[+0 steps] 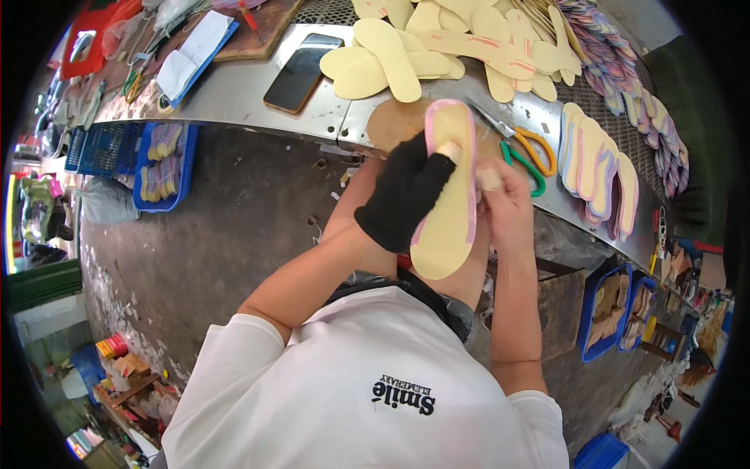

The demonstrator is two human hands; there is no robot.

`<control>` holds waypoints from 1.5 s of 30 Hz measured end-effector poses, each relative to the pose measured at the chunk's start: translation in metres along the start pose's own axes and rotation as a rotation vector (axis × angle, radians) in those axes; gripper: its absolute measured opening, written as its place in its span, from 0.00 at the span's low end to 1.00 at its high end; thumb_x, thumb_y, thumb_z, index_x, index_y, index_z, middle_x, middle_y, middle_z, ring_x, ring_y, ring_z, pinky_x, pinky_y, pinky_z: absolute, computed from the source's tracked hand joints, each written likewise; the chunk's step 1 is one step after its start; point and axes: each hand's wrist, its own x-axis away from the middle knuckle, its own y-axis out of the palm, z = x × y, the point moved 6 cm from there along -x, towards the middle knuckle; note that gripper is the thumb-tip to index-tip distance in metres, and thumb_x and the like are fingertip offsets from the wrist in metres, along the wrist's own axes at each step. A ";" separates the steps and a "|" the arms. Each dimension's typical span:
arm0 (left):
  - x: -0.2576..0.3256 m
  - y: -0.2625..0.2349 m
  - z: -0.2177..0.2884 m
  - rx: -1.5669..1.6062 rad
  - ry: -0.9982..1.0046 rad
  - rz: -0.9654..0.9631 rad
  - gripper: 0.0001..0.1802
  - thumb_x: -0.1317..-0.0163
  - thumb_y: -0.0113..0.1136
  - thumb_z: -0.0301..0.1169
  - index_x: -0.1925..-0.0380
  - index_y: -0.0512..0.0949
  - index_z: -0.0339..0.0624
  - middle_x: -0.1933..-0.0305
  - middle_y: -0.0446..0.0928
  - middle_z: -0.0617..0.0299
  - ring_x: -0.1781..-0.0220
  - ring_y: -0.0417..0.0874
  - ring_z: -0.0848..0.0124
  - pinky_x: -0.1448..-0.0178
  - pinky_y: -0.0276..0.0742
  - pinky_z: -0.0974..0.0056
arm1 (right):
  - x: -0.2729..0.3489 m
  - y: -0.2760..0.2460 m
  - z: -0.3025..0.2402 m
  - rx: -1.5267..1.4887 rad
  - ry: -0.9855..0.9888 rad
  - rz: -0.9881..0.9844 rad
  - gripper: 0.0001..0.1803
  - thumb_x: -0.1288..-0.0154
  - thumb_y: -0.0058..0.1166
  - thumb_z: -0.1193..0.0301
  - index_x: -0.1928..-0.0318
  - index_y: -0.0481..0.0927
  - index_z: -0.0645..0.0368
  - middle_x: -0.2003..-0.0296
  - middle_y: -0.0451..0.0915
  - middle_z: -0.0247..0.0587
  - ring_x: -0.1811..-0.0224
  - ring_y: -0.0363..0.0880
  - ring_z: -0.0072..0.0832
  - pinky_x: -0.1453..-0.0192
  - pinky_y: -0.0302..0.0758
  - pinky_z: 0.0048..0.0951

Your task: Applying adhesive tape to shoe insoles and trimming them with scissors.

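Observation:
A pale yellow insole point(443, 195) with a pink border strip along most of its edge is held up over my lap. My left hand point(406, 187), in a black fingerless glove, grips it from the left, the thumb flat on its face. At the insole's right edge my bare right hand point(504, 195) is closed, thumb and fingers pressed on the pink border. The bottom end of the insole shows no pink. Just beyond my right hand, scissors point(525, 148) with orange and green handles lie on the metal bench point(355, 117).
Loose yellow insoles point(383, 59) pile up at the bench's far side. Pink-edged insoles point(598, 168) stand in a row at right. A phone point(305, 72) and a blue clipboard point(199, 59) lie left. Blue baskets point(187, 168) point(601, 313) sit below bench level on both sides.

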 end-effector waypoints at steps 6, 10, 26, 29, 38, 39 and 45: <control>-0.003 0.001 -0.004 -0.133 0.031 -0.066 0.16 0.35 0.47 0.40 0.63 0.72 0.36 0.73 0.73 0.64 0.71 0.70 0.77 0.65 0.69 0.67 | 0.006 0.010 -0.002 0.217 -0.308 0.054 0.10 0.37 0.51 0.71 0.75 0.69 0.59 0.80 0.65 0.25 0.77 0.60 0.11 0.75 0.59 0.17; 0.001 0.008 0.001 -0.166 -0.085 -0.309 0.18 0.35 0.45 0.41 0.63 0.72 0.35 0.72 0.74 0.60 0.72 0.71 0.75 0.65 0.69 0.66 | -0.003 -0.004 -0.008 -0.029 -0.096 0.079 0.13 0.36 0.52 0.68 0.75 0.68 0.60 0.80 0.64 0.24 0.77 0.59 0.11 0.76 0.57 0.18; 0.003 0.009 0.005 -0.422 0.090 -0.333 0.18 0.37 0.46 0.41 0.61 0.73 0.35 0.74 0.76 0.49 0.72 0.76 0.61 0.65 0.70 0.61 | 0.000 0.002 -0.023 0.172 -0.305 0.181 0.14 0.33 0.47 0.70 0.76 0.67 0.61 0.82 0.62 0.23 0.78 0.57 0.11 0.75 0.56 0.16; -0.003 0.004 0.007 -0.500 0.023 -0.261 0.20 0.36 0.45 0.42 0.61 0.73 0.34 0.74 0.76 0.48 0.72 0.76 0.60 0.64 0.70 0.60 | 0.012 0.005 -0.008 0.181 -0.265 0.188 0.13 0.33 0.47 0.70 0.76 0.67 0.61 0.82 0.63 0.24 0.77 0.58 0.12 0.75 0.57 0.16; -0.025 -0.008 0.015 -0.331 -0.013 -0.240 0.20 0.35 0.48 0.43 0.70 0.73 0.33 0.81 0.69 0.60 0.76 0.66 0.78 0.71 0.65 0.68 | 0.022 0.006 -0.029 0.610 -0.462 0.082 0.10 0.41 0.53 0.73 0.76 0.69 0.64 0.86 0.65 0.34 0.83 0.60 0.17 0.79 0.59 0.21; -0.025 -0.010 0.013 -0.334 0.123 -0.154 0.18 0.36 0.49 0.41 0.70 0.73 0.33 0.81 0.69 0.60 0.76 0.64 0.79 0.72 0.64 0.68 | 0.024 0.010 -0.031 0.607 -0.464 0.075 0.10 0.41 0.53 0.73 0.76 0.69 0.64 0.86 0.65 0.34 0.83 0.60 0.17 0.79 0.59 0.21; -0.022 -0.016 0.016 -0.276 0.214 -0.074 0.14 0.36 0.50 0.36 0.70 0.72 0.33 0.82 0.67 0.64 0.77 0.62 0.79 0.72 0.63 0.68 | 0.030 0.011 -0.012 0.283 -0.175 0.053 0.09 0.38 0.50 0.73 0.74 0.69 0.63 0.81 0.69 0.27 0.80 0.62 0.12 0.76 0.61 0.18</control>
